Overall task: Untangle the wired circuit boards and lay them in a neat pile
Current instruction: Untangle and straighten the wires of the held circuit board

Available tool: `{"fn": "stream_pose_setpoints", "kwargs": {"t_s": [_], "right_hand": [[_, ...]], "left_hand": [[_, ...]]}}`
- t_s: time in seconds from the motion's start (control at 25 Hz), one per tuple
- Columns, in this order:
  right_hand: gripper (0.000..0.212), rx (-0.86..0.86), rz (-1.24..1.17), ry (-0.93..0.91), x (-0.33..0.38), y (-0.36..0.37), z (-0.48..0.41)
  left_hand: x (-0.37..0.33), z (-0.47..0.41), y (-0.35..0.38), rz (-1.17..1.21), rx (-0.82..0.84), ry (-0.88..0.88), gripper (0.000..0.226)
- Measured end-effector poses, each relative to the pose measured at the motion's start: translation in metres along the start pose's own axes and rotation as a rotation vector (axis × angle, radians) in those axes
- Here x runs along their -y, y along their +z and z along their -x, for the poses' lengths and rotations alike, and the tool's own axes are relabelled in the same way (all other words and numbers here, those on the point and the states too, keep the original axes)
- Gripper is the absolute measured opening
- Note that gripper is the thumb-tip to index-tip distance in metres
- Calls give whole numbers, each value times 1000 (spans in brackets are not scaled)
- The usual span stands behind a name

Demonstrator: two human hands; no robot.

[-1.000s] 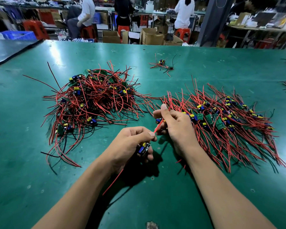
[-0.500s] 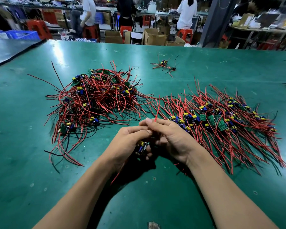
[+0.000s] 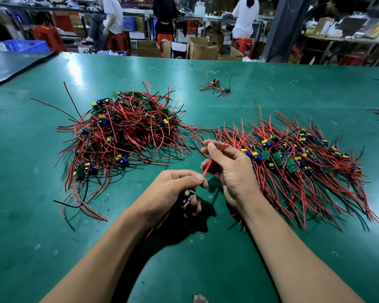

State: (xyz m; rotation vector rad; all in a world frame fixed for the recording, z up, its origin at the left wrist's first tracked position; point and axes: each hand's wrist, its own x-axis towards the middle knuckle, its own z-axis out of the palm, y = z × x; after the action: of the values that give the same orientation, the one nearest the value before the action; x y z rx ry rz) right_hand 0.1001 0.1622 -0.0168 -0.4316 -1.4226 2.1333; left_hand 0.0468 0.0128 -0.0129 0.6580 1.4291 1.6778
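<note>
1. Gripping a small circuit board (image 3: pixel 188 196), the left hand (image 3: pixel 171 189) sits just below frame ctr; fingers curled around the board, thumb & forefinger pinching the base of its red wire (image 3: pixel 207 168).
2. Right hand (image 3: pixel 230 171), at approx. 2 o'clock from the left hand: thumb & forefinger pinched on the same red wire further along, wire end looping out past the fingertips (image 3: pixel 211 147). Remaining fingers loosely curled.
3. Wire runs taut btwn the two hands, both raised off the green table (image 3: pixel 293 88).
4. Tangled heap (image 3: pixel 123 136), at 10 o'clock from the hands: boards w/ red & black leads crossing in all directions.
5. Sorted pile (image 3: pixel 293 162), at 3 o'clock from the right hand, just beside it: boards lined up along the middle, leads fanned roughly parallel.
6. Stray board cluster (image 3: pixel 216 85), at 12 o'clock, well apart from both piles.
7. Bkgd: workers (image 3: pixel 245 17) at benches, cardboard boxes (image 3: pixel 200 48), red stools (image 3: pixel 48 38).
</note>
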Motion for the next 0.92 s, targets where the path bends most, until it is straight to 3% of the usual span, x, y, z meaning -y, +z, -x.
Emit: {"fn": "stream_pose_setpoints", "kwargs": {"t_s": [0.2,0.36,0.52,0.68,0.84,0.92], "right_hand": [[23,-79,134,-134,-1,0,-2],[49,-144,214,-7,0,1,-4],[41,-40,143,60,6,-5,-6],[66,-15,120,73,9,-9,-9],[112,-2,314,26,8,-5,-3],[105,2,468,-56,8,0,3]], "left_hand": [[-4,2,-1,-7,14,-5,13],[-2,3,2,-7,-46,-42,15],[0,0,6,-7,-145,-58,22],[-5,-4,6,39,-227,-94,53],[-6,-7,1,50,-216,-130,71],[-4,-8,0,88,-208,-116,74]]}}
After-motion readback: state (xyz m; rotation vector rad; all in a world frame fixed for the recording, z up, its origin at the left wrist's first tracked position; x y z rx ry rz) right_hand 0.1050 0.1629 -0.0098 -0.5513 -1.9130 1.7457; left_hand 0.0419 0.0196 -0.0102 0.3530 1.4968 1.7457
